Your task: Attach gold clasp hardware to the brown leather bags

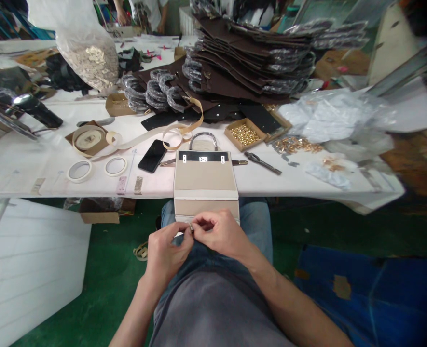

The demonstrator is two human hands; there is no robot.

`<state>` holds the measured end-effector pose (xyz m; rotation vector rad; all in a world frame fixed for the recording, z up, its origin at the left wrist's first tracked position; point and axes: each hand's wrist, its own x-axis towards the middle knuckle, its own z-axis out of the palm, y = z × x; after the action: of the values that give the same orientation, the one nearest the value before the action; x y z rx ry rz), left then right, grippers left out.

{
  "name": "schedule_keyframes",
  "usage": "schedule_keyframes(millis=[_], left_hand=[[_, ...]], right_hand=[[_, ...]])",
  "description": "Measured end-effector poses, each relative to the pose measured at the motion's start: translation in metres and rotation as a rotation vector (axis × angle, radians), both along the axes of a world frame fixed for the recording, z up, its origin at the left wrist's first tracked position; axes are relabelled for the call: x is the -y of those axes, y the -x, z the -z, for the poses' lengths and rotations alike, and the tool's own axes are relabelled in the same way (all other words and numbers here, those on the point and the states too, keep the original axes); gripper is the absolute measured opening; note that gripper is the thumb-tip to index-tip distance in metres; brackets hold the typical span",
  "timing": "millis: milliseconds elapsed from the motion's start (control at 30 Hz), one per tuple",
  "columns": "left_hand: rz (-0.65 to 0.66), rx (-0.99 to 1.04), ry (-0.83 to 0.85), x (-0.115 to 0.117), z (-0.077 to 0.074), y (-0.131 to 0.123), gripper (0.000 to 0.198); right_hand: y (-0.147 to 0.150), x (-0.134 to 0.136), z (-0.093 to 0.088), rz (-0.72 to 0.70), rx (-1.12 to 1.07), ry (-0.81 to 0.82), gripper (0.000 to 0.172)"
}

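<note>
In front of me a beige handbag (205, 178) lies on the table edge, its lower part hanging over toward my lap. A dark band with several metal plates crosses its upper part, and a wrapped handle (203, 135) arches at the far end. Just over the bag's near end, my left hand (168, 246) and my right hand (220, 233) meet with fingertips pinched together. Between them is a small light-coloured piece, too small to name. Both hands are closed around it.
A phone (153, 156), tape rolls (79, 170) and a strip of beige tape lie left. To the right are a dark hand tool (263, 163), a box of gold rivets (245, 135) and loose metal pieces (296, 144). Dark brown bag parts (235, 62) are stacked behind.
</note>
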<state>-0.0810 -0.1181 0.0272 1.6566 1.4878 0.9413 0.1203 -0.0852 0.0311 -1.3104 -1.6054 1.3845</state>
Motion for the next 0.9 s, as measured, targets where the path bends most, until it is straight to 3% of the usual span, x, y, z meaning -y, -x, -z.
schedule_keyframes(millis=[400,567,667,767,900], left_hand=[[-0.049,0.053,0.057,-0.002,-0.005,-0.006,0.011],[-0.163,0.223,0.213,0.0,-0.005,-0.002,0.016],[-0.252,0.459,0.33,-0.001,-0.005,0.003,0.026],[-0.335,0.638,0.33,-0.003,-0.005,0.006,0.031],[-0.342,0.701,0.292,-0.004,-0.004,0.003,0.028]], right_hand=[[0.004,0.0,0.01,0.079,-0.027,0.054,0.009],[0.003,-0.001,0.025,0.2,-0.018,0.051,0.009],[0.003,0.0,0.029,0.29,0.183,-0.139,0.005],[0.005,0.007,0.025,0.308,0.263,-0.409,0.01],[0.012,0.022,0.022,0.308,0.219,-0.879,0.057]])
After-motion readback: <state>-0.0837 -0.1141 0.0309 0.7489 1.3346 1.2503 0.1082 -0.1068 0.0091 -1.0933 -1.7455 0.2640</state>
